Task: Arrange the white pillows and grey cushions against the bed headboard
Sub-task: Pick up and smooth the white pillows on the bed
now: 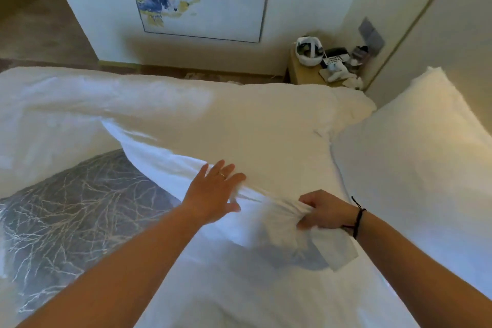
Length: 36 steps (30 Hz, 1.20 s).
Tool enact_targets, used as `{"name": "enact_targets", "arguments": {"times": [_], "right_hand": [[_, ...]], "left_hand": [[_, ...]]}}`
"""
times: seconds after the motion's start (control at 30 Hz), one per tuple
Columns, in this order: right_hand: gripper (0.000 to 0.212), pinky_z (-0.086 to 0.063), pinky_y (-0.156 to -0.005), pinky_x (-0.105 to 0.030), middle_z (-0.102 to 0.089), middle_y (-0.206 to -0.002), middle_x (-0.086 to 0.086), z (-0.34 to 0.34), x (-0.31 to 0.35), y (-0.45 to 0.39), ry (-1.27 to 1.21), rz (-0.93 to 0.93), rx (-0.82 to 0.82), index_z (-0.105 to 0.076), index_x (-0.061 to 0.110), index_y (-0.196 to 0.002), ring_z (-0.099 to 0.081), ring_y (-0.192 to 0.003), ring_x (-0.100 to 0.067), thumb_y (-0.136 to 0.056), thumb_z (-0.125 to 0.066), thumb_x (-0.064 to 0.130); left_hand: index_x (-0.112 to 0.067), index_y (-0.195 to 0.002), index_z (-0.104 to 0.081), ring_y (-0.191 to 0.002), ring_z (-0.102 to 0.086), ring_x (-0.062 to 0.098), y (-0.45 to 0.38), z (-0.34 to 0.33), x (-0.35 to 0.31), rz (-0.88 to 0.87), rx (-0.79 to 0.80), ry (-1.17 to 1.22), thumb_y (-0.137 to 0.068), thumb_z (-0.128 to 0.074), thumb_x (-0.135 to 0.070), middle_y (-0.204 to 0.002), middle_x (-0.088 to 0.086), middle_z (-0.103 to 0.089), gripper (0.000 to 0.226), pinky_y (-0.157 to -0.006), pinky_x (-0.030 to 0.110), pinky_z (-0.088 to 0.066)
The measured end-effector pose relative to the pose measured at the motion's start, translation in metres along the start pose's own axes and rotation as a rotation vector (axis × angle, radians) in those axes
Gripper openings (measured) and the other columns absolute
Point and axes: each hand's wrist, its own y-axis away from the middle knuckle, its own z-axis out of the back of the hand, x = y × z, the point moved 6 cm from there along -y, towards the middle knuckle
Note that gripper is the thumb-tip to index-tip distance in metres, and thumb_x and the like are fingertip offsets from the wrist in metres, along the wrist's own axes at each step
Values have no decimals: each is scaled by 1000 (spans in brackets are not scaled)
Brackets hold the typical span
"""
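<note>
Pillow (239, 125): white, lying across bed. Right hand (323, 212) pinches its near corner; left hand (214, 190) flat, fingers spread on its edge. Grey cushion (72, 210): left of the fingers. Step: positioning pillow. Next: probably lift toward headboard.

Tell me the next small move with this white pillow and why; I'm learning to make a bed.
Probably lift the white pillow toward the other pillow at right. The right hand already pinches its corner, the left hand lies flat on its edge, and it lies partly over the grey cushion.
</note>
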Motion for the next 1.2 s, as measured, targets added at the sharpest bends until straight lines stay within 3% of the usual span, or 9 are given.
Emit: {"name": "enact_targets", "arguments": {"times": [0.17, 0.27, 0.43, 0.57, 0.7, 0.83, 1.0, 1.1, 1.2], "right_hand": [[26, -42, -48, -21, -56, -66, -2, 21, -87, 42, -33, -72, -82, -58, 13, -66, -52, -51, -8, -70, -80, 0], [14, -49, -65, -26, -65, -79, 1, 27, -110, 46, 56, -45, -199, -69, 17, -80, -62, -72, -14, -72, -79, 11], [53, -44, -81, -22, -60, -110, 18, 28, -109, 51, 108, 69, -335, -52, 48, -122, -57, -96, -5, -73, -72, 39], [45, -45, -90, -26, -60, -110, 17, 14, -93, 46, 90, 216, -273, -62, 42, -111, -55, -103, -3, -74, -59, 68], [45, -49, -85, -45, -64, -91, -6, 8, -82, 38, 179, 282, -305, -60, 8, -76, -56, -105, -24, -90, -43, 47], [20, -45, -84, -32, -54, -118, 13, 0, -86, 35, 228, 237, -318, -64, 34, -101, -56, -102, -15, -84, -54, 35], [24, -40, -65, -31, -55, -107, 8, -7, -87, 33, 352, 220, -407, -47, 36, -107, -55, -75, -18, -84, -47, 30], [27, -43, -63, -33, -56, -104, 7, -7, -90, 32, 359, 204, -438, -40, 35, -111, -55, -71, -19, -85, -44, 35], [42, -43, -64, -33, -55, -105, 7, -7, -96, 31, 330, 162, -410, -36, 37, -118, -57, -75, -20, -80, -48, 52]], "left_hand": [[-37, -149, -19, -150, -13, 24, -21, -19, -84, 15, 8, -72, -91, -54, -55, -161, -1, -23, 70, -119, 50, -8], [-29, -150, -20, -147, -18, 28, -25, -29, -111, 81, 13, -186, -97, -50, -43, -158, 3, -26, 63, -118, 49, -14], [-19, -129, -40, -124, -44, 26, -29, -19, -116, 152, -83, -271, -90, -60, -40, -131, 4, -52, 48, -111, 43, -27], [-19, -126, -50, -127, -43, 28, -32, -18, -116, 141, -55, -340, -90, -60, -41, -133, 5, -52, 43, -117, 47, -20], [-22, -110, -64, -126, -45, 29, -27, -15, -117, 161, -14, -382, -85, -61, -24, -133, 7, -55, 25, -116, 50, -19], [-26, -111, -67, -131, -45, 24, -19, -16, -113, 141, -56, -238, -87, -59, -36, -143, 2, -52, 28, -113, 42, -28], [-36, -119, -61, -147, -23, 19, -13, -15, -102, 102, 57, -73, -83, -29, -81, -161, -9, -25, 66, -116, 40, -27], [-34, -128, -55, -149, -18, 15, -19, -15, -93, 68, 108, -81, -92, -32, -69, -162, -10, -20, 54, -117, 36, -25], [-22, -133, -48, -139, -36, 18, -32, -9, -90, 56, 52, -97, -90, -58, -54, -148, -3, -46, 55, -112, 33, -30]]}}
